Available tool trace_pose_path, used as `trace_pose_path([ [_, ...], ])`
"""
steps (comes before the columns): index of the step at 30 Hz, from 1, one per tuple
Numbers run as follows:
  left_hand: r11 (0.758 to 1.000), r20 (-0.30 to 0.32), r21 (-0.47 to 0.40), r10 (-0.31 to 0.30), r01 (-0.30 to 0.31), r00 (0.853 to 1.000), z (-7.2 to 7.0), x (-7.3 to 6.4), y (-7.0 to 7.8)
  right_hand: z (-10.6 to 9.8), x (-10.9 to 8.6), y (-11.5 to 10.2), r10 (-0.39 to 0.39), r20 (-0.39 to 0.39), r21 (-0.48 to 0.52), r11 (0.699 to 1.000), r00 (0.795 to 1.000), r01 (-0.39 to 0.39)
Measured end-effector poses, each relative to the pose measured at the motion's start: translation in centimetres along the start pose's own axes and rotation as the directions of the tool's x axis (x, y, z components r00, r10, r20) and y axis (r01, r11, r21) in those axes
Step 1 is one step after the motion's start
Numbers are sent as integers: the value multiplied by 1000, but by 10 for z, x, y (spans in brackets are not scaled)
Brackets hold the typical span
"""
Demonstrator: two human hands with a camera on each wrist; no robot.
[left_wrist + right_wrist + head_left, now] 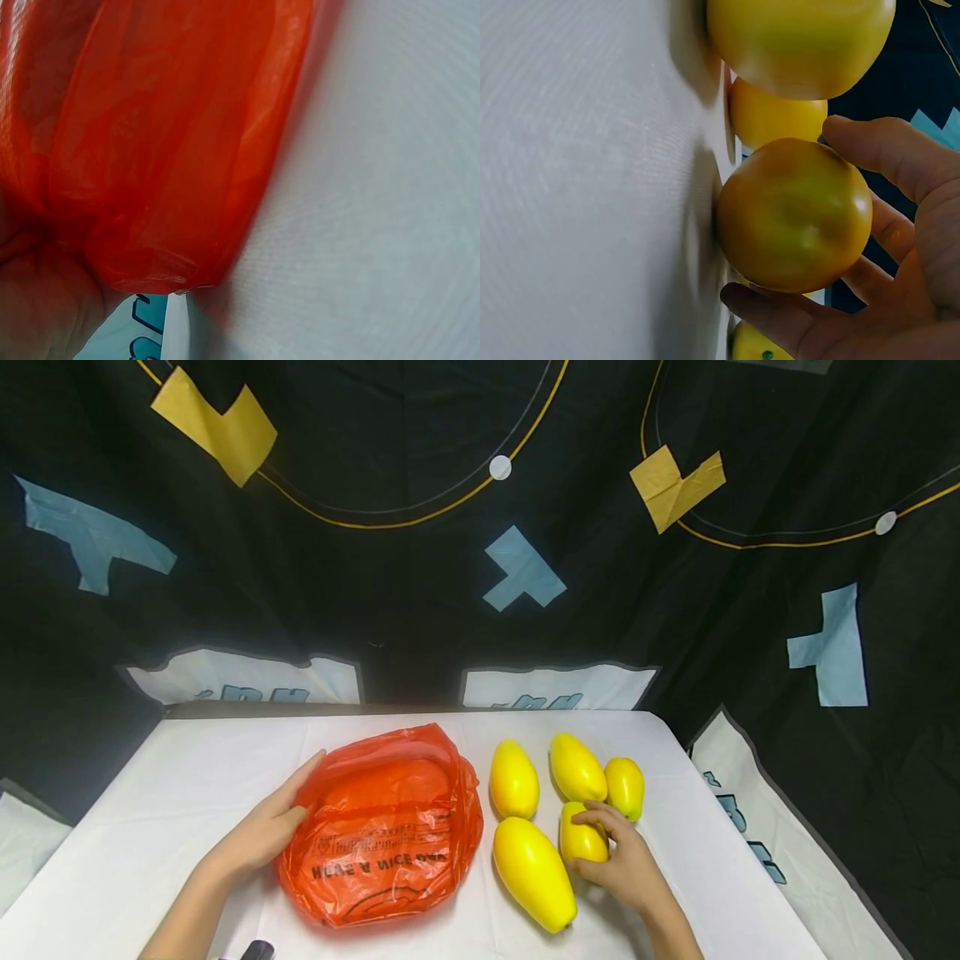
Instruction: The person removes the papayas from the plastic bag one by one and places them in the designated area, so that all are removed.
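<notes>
A red plastic bag with black printing lies puffed up on the white table. My left hand holds its left edge, the thumb on the near side and the other fingers largely hidden by the plastic. In the left wrist view the red film is bunched at the thumb base. To the bag's right, my right hand has its thumb and fingers curled round a small yellow fruit, mango-like with a greenish tint. The right wrist view shows this fruit between thumb and fingers, close to the tabletop.
Around the held fruit lie a large yellow fruit, an oval one, another behind and a smaller one. A dark object shows at the table's near edge. Black cloth hangs behind the white table.
</notes>
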State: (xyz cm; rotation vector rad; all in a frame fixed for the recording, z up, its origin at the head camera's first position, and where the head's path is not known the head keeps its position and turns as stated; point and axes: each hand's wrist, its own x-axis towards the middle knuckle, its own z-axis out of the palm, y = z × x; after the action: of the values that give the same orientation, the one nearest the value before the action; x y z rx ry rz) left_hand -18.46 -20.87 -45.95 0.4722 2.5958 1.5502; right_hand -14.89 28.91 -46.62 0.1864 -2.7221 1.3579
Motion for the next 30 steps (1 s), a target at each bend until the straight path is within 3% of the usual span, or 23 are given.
trace_pose_path([
  [6,1000,-1,6,-9,9,1000,-1,0,0,-5,-2,-9,27,-35,-38,999,999,-28],
  [10,1000,0,19,-6,6,1000,-1,-1,-1,-10,-2,-16,74,-99,-62,995,992,-81],
  [12,1000,1,23,-8,8,1000,-1,-1,-1,-12,-1,-20,62,-144,-96,992,988,-77],
  [17,999,2,31,-19,19,1000,-3,-3,2,-15,6,-31,-69,-262,-219,976,963,10],
  [21,998,-5,62,2,-1,1000,-5,-4,4,-13,13,-42,-180,-306,-283,955,935,91],
  [25,983,-62,180,54,-42,997,-6,-3,3,-10,19,-51,-259,-303,-314,936,917,160],
  [30,934,-174,353,116,-49,978,-6,-2,3,-4,24,-59,-330,-278,-338,913,902,230],
])
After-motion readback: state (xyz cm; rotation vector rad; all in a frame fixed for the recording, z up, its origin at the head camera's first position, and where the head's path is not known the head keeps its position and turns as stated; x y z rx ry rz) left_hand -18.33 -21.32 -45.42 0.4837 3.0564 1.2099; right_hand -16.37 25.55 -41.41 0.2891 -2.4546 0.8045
